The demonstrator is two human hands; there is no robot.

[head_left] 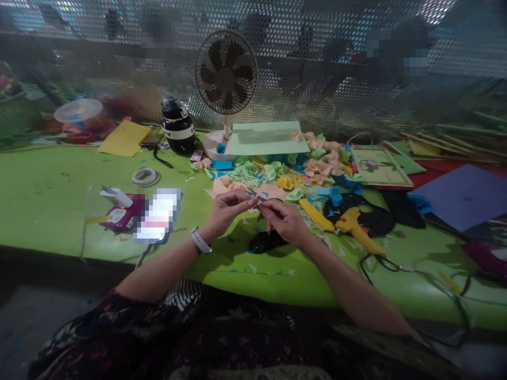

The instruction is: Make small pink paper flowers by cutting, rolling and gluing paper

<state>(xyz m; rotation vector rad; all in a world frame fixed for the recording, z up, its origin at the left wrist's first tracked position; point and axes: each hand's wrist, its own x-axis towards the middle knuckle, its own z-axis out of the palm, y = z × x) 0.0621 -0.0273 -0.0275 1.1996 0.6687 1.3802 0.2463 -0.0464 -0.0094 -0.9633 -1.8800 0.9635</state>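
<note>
My left hand [233,207] and my right hand [282,217] meet fingertip to fingertip above the green table. Both are closed in a pinch; whatever lies between the fingertips is too small to make out. A white band [200,240] circles my left wrist. Below my right hand lies a glossy black object [266,242], partly covered by that hand. Peach paper pieces [222,187] and small scraps lie just beyond my fingers. To the right of my right hand are a yellow cutter-like tool [317,215] and a yellow glue gun [358,230].
A white fan [226,74] stands at the back beside a black bottle [178,129]. Folded paper flowers [322,163] are heaped behind my hands. To the left are a tape roll [145,177] and a lit phone [157,215]. Cables [420,274] trail at the right.
</note>
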